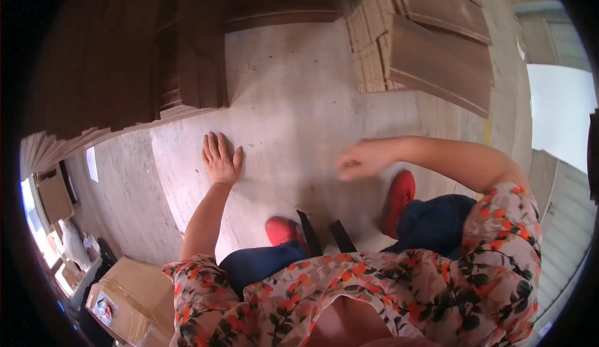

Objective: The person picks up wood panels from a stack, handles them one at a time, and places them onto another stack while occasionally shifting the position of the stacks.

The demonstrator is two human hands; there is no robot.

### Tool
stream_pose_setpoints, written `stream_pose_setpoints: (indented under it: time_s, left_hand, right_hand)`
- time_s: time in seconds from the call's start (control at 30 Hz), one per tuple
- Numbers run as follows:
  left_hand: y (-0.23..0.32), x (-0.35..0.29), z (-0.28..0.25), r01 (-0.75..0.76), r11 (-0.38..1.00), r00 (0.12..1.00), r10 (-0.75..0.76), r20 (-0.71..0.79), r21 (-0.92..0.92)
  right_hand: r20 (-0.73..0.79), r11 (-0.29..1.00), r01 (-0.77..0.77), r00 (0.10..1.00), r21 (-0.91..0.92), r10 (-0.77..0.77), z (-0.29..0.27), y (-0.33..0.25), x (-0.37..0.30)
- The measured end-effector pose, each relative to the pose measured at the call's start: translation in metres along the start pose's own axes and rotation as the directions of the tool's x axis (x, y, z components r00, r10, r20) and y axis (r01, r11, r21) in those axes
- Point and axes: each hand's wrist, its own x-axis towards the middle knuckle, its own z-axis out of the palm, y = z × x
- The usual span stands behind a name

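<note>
No writing, label, number or sign could be read, either on the stacked brown flat cardboard sheets (440,63) or on the tan square-edged cardboard box (145,284).

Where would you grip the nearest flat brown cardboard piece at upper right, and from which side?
Probably grip the cardboard piece along its long near edge, coming from the near side with the right hand: that edge lies uncovered, with bare surface before it.

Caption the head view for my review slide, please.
Left hand spread over a pale surface, right hand blurred by motion, stacked brown sheets beyond.
</note>
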Motion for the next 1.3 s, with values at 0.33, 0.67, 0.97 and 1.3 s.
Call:
stream_pose_setpoints:
  time_s: [0.33, 0.67, 0.97, 1.3]
  left_hand:
    - [0.235, 0.123, -0.107, 0.439, 0.347, 0.846, 0.15, 0.511, -0.829]
    - [0.38, 0.185, -0.161, 0.59, 0.129, 0.801, 0.03, 0.598, -0.797]
    - [0.38, 0.195, -0.149, 0.578, -0.068, 0.811, 0.164, 0.562, -0.813]
    - [0.412, 0.174, -0.157, 0.626, -0.071, 0.774, 0.179, 0.607, -0.777]
  right_hand:
    - [-0.654, 0.551, 0.518, 0.02, 0.654, 0.757, 0.081, 0.076, -0.257]
    - [-0.854, 0.864, 0.19, -0.158, 0.466, 0.495, 0.016, 0.116, -0.302]
    - [-0.876, 0.856, 0.236, -0.04, 0.46, 0.482, -0.073, 0.18, -0.328]
    - [-0.824, 0.814, 0.127, 0.096, 0.566, 0.558, -0.048, 0.156, -0.315]
